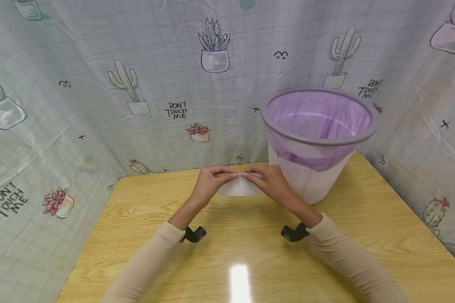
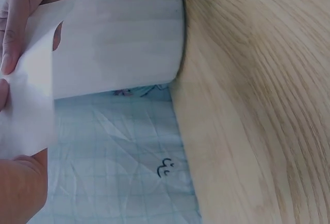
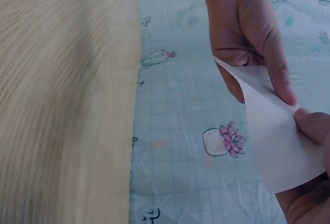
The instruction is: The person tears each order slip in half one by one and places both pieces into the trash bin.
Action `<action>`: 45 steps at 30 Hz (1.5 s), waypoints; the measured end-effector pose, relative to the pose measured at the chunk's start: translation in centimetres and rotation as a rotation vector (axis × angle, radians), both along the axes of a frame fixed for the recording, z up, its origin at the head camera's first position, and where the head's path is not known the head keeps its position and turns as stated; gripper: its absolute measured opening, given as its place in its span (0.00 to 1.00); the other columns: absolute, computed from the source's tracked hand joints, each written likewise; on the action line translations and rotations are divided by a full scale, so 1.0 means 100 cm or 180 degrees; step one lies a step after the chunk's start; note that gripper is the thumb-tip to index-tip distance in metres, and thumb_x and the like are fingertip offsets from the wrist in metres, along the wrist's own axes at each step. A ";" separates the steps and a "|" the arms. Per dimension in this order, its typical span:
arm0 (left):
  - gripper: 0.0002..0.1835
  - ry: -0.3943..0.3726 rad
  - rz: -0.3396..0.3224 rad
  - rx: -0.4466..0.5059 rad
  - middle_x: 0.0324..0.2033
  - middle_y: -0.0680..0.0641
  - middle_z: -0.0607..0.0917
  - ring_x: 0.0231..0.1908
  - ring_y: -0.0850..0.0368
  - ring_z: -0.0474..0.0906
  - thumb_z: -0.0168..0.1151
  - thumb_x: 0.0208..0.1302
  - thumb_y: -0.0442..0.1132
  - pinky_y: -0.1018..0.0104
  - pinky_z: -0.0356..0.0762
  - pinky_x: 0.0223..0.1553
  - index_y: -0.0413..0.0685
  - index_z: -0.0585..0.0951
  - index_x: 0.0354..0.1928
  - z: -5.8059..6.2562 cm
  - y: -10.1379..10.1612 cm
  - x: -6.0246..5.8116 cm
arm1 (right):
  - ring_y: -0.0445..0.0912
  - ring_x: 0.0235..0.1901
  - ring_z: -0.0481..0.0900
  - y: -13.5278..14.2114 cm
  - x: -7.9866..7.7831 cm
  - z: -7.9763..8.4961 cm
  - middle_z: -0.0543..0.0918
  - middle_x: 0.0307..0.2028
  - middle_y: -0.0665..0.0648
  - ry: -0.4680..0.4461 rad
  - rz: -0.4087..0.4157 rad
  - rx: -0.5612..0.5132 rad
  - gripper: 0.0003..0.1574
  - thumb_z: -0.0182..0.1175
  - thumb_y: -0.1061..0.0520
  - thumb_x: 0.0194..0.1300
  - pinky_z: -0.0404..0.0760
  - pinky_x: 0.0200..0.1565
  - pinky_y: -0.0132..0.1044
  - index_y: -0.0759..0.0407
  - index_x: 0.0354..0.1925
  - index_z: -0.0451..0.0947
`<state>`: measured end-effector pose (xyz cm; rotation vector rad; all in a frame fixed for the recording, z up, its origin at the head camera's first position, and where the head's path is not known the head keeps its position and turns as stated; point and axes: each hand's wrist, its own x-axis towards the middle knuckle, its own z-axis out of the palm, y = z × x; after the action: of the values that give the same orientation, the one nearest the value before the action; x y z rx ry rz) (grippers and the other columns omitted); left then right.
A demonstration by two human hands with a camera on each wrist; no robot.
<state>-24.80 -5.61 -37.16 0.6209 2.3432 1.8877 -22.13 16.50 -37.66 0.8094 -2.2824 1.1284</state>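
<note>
A small white sheet of paper (image 1: 239, 188) is held up in front of me, above the wooden table. My left hand (image 1: 208, 181) pinches its upper edge between thumb and fingers. Right beside it, my right hand (image 1: 271, 182) pinches the same edge, the two thumb tips nearly meeting at the middle. In the right wrist view the paper (image 3: 278, 136) hangs down from both thumbs and bends slightly. The left wrist view shows the paper (image 2: 31, 100) between the hands, with part of the fingers hidden behind it.
A white bin (image 1: 299, 176) with a purple liner (image 1: 318, 113) stands on the table at the back right, just beyond my right hand. The wooden table (image 1: 227, 261) ends at a curtain (image 1: 155, 75) printed with cacti. Dark curved pieces (image 1: 195, 234) sit at both wrists.
</note>
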 end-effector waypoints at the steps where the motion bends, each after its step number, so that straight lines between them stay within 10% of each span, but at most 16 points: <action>1: 0.12 0.0009 -0.0014 0.0034 0.40 0.47 0.91 0.41 0.53 0.85 0.73 0.64 0.44 0.65 0.82 0.39 0.43 0.91 0.41 0.001 0.000 0.001 | 0.42 0.34 0.87 0.000 0.001 0.001 0.91 0.36 0.51 0.0011 0.0021 -0.0033 0.06 0.67 0.57 0.68 0.83 0.37 0.37 0.56 0.41 0.89; 27: 0.09 -0.0072 -0.0215 0.0825 0.39 0.48 0.91 0.38 0.55 0.86 0.73 0.63 0.37 0.63 0.84 0.36 0.37 0.90 0.39 0.012 0.006 0.022 | 0.42 0.36 0.87 0.001 0.022 0.016 0.91 0.38 0.53 -0.0170 0.0259 -0.0649 0.05 0.68 0.63 0.66 0.81 0.36 0.30 0.57 0.39 0.89; 45: 0.13 -0.0070 -0.0266 0.0332 0.40 0.45 0.89 0.31 0.57 0.78 0.73 0.64 0.43 0.66 0.80 0.36 0.45 0.90 0.46 0.029 -0.012 0.028 | 0.36 0.19 0.72 0.022 0.036 0.036 0.90 0.35 0.47 0.0067 0.0121 -0.0201 0.07 0.71 0.61 0.64 0.72 0.24 0.28 0.52 0.41 0.89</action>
<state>-21.98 -6.80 -34.26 0.6923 2.1809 1.9793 -18.55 18.70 -34.02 0.8395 -2.2115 1.1970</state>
